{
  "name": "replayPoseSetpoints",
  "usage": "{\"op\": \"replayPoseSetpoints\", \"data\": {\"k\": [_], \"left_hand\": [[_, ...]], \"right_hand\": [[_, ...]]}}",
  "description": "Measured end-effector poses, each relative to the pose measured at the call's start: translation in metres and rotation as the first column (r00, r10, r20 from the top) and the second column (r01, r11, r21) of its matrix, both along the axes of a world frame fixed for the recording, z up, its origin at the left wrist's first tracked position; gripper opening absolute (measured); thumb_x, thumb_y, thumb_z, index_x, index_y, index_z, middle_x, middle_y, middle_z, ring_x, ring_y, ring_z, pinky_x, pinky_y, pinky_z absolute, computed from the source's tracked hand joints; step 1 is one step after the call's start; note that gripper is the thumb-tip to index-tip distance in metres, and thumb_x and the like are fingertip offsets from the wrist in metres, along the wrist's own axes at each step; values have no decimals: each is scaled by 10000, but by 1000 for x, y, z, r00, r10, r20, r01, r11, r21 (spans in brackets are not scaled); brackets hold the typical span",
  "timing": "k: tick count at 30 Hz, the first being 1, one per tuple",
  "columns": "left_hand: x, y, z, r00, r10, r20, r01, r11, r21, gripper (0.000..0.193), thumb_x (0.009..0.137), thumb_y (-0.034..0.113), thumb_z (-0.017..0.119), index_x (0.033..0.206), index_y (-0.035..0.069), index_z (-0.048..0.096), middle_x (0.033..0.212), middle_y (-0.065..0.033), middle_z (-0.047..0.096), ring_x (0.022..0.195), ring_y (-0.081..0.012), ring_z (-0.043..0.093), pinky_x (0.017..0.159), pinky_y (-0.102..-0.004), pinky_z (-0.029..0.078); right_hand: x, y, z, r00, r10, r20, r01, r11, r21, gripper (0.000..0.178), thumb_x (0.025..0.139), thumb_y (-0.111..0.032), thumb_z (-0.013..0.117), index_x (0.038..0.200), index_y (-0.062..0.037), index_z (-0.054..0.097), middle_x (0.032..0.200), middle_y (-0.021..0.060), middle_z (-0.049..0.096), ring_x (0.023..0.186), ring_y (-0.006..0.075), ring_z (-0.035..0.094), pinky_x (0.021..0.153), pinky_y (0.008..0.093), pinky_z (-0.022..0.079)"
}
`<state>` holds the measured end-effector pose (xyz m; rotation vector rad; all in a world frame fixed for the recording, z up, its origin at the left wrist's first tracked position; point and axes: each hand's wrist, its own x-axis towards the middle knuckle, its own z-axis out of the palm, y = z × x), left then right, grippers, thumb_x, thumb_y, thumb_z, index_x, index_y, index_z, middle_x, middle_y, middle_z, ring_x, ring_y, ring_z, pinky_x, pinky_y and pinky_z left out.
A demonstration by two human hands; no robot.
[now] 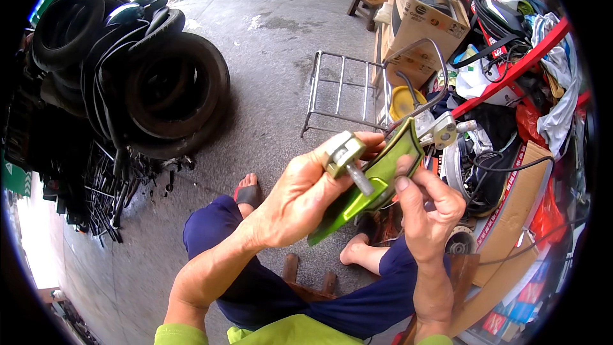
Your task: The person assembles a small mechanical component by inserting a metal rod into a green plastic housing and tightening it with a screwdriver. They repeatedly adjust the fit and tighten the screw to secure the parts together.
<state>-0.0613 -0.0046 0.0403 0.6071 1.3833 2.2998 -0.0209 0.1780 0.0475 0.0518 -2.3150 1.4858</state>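
Your L grip (297,195) is closed round the metal clamp (345,151) w/ its bolt (361,179) and the green panel (383,170); your R grip (431,207) pinches the panel's R edge — thumb and index. The panel's tilted, held up above the floor (274,57). Risk: if both loosen, the smooth panel prob. slips and gets scratched on landing; a knock from the bolt might mark it too. Hard to see: L fingertips behind the panel, what's under your R thumb, and whether the second metal fitting (440,130) is joined on.

The green panel (386,165) looks glossy, the tires (212,83) matt.
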Motion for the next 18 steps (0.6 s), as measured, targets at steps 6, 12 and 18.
{"op": "replayPoseSetpoints", "data": {"k": [6,12,18], "left_hand": [[2,-1,-2,941,132,-310,-239,911,-337,348,955,178,460,1241,-21,466,1154,-126,563,1048,-166,543,873,-274,430],[2,-2,-1,917,203,-343,-352,815,-460,293,974,142,423,1226,9,491,1046,-89,599,879,-114,539,792,-247,442],[3,-8,2,977,211,22,-203,962,-182,315,970,178,441,1237,17,491,1001,-35,583,747,-37,486,661,-199,433]], "right_hand": [[-6,1,-13,999,-37,10,36,998,56,122,835,-31,631,893,76,632,628,26,586,556,40,505,497,192,386],[-14,6,-19,990,-129,-49,136,967,217,103,820,-56,649,792,36,613,566,47,536,478,60,460,434,248,357],[-18,2,-27,938,-19,-346,216,813,541,135,748,-35,668,871,4,629,659,107,619,471,243,569,435,326,442]]}}
